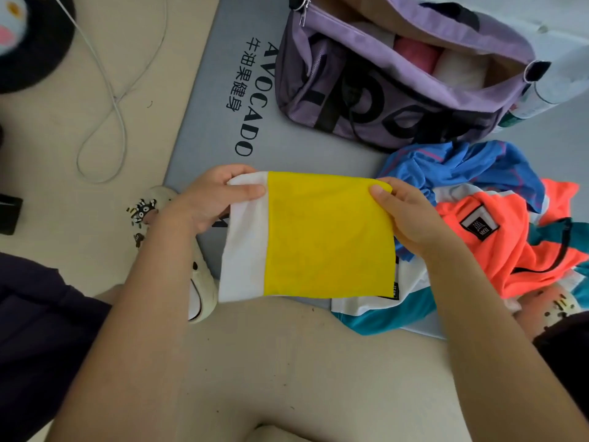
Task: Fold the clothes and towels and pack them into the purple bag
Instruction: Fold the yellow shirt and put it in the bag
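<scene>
Left hand (220,194) and right hand (404,215) are pinching the yellow-and-white garment's (318,234) top corners; it is hiding clothes (510,237) behind.

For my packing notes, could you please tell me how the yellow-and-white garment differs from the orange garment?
The yellow-and-white folded garment is a flat, neat rectangle; the bright orange garment is crumpled. Both hands, left and right, pinch the yellow one's top corners; the orange one lies untouched among other clothes. Neither is in the purple bag.

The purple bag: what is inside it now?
Inside the open purple bag a pink roll lies beside a white roll. Anything beneath them is covered.
</scene>
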Demonstrator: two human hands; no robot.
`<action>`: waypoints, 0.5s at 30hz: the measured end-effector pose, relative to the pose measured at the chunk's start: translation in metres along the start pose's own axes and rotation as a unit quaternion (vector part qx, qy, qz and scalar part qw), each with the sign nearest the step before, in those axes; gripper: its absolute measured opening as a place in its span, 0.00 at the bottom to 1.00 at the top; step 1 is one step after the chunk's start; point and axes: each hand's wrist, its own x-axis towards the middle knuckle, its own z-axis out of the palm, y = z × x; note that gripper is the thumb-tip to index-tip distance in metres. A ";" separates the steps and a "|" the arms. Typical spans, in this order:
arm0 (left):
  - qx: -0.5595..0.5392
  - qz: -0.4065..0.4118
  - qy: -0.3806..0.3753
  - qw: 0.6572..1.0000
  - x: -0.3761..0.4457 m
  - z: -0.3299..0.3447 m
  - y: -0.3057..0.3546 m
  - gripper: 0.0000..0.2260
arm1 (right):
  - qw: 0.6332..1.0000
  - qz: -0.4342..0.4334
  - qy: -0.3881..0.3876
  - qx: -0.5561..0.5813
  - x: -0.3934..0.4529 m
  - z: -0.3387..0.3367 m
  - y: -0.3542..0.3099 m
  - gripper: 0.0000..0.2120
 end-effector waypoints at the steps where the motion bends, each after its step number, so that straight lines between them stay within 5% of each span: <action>1: 0.003 -0.006 0.052 0.999 0.007 0.003 -0.007 0.07 | 0.999 -0.010 0.041 -0.011 0.008 0.005 0.004 0.07; 4: 0.010 -0.043 0.183 0.982 0.028 0.022 -0.030 0.11 | 0.987 -0.015 0.146 -0.066 0.029 0.023 0.017 0.15; 8: 0.055 -0.104 0.238 0.964 0.041 0.031 -0.062 0.18 | 0.965 0.034 0.205 -0.158 0.041 0.036 0.037 0.25; 12: 0.143 -0.136 0.177 0.964 0.039 0.026 -0.079 0.20 | 0.933 0.095 0.139 -0.318 0.037 0.035 0.051 0.22; 15: 0.146 -0.104 0.182 0.967 0.038 0.031 -0.081 0.18 | 0.949 0.102 0.108 -0.279 0.030 0.035 0.055 0.18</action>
